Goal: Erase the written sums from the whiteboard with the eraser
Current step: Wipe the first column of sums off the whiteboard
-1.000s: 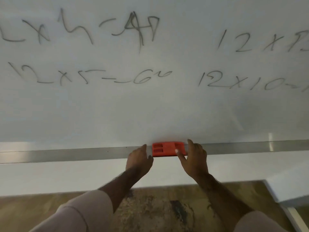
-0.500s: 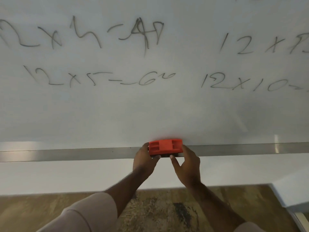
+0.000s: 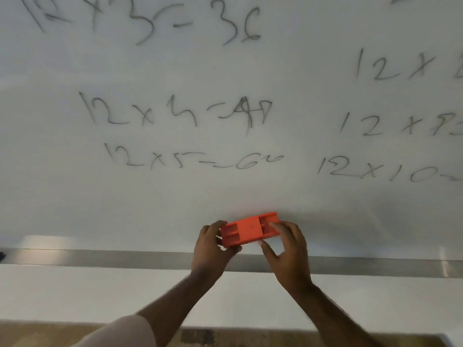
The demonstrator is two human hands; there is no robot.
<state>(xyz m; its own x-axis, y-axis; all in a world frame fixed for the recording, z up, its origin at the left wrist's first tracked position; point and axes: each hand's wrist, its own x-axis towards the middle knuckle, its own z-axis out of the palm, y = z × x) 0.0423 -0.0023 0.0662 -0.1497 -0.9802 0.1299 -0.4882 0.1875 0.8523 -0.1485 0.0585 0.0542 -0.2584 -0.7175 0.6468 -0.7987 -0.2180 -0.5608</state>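
An orange eraser [image 3: 246,230] is held in front of the lower whiteboard [image 3: 75,196], just above the metal ledge. My left hand [image 3: 213,249] grips its left end and my right hand [image 3: 288,249] grips its right end. The eraser tilts slightly, right end higher. Several handwritten sums [image 3: 190,159] in dark marker fill the board above it, in a left column and a right column cut off by the frame edge.
A silver marker ledge [image 3: 100,257] runs along the bottom of the board, with a white wall band [image 3: 75,294] under it. A strip of brown floor [image 3: 37,334] shows at the bottom. A dark object [image 3: 2,256] peeks in at the ledge's far left.
Both hands closed on the eraser and lifted it off the ledge to just above it. The view tilted upward, bringing more rows of sums into sight.
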